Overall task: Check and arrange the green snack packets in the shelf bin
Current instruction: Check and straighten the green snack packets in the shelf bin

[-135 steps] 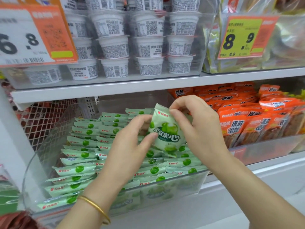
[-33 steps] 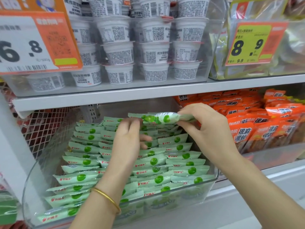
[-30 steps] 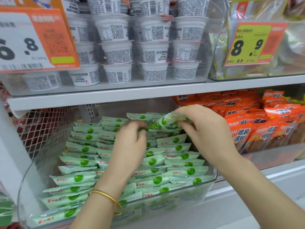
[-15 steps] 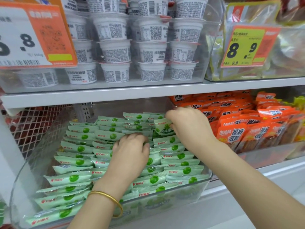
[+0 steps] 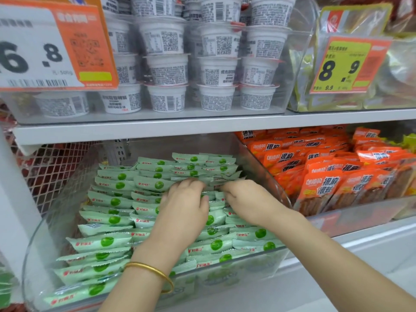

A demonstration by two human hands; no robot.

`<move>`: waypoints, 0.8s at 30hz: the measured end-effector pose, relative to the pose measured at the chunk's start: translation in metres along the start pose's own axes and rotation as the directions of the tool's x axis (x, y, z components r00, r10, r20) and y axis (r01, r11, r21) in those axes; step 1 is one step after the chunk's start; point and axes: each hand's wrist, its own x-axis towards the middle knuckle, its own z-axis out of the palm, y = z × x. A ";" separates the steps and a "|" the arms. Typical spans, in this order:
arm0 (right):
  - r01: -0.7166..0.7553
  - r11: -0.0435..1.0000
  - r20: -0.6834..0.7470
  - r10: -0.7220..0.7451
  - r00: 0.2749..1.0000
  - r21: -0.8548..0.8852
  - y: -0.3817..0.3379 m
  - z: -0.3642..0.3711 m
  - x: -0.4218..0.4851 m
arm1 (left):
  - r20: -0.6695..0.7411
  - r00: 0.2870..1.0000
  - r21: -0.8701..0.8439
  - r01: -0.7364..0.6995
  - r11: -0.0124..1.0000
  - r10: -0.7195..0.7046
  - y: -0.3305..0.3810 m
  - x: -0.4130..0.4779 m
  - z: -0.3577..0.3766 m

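green snack packets (image 5: pixel 116 202) shingled in rows in clear shelf bin (image 5: pixel 45 239). left hand (image 5: pixel 184 208) and right hand (image 5: pixel 247 199) mid-bin, fingers (image 5: pixel 191 185) curled, tips buried among packets; pinching or pressing, cannot tell. likely light, slippery, crinkly film: pinch crimped end seams.

Bright, even light — barely any shadow. The clear bin (image 5: pixel 51 221) shows soft glare, and edges bow outward — slight blur throughout.

left hand (image 5: pixel 183 212) | right hand (image 5: pixel 246 202) | fingers curled into green packets (image 5: pixel 112 202) | clear bin (image 5: pixel 67 194)
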 end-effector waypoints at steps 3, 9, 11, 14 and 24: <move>0.005 0.997 -0.156 0.007 0.988 0.073 0.002 -0.012 -0.003 | -0.010 0.999 0.040 -0.034 0.999 0.035 0.006 -0.001 0.000; 0.009 1.000 -0.356 -0.017 0.934 -0.022 -0.002 -0.031 0.016 | -0.007 0.999 0.096 -0.031 0.995 0.032 0.007 0.000 0.004; -0.016 0.992 -0.278 -0.019 0.960 -0.123 -0.001 -0.025 0.030 | -0.012 1.000 0.092 -0.023 0.995 0.024 0.007 0.000 0.005; -0.056 0.975 -0.220 0.008 0.976 -0.215 0.002 -0.010 0.045 | -0.019 1.000 0.071 -0.014 0.997 0.015 0.004 0.001 0.004; 0.093 0.955 -0.663 -0.265 0.701 -0.283 -0.003 -0.018 0.001 | -0.159 0.986 -0.138 -0.066 0.988 0.043 -0.002 0.000 -0.006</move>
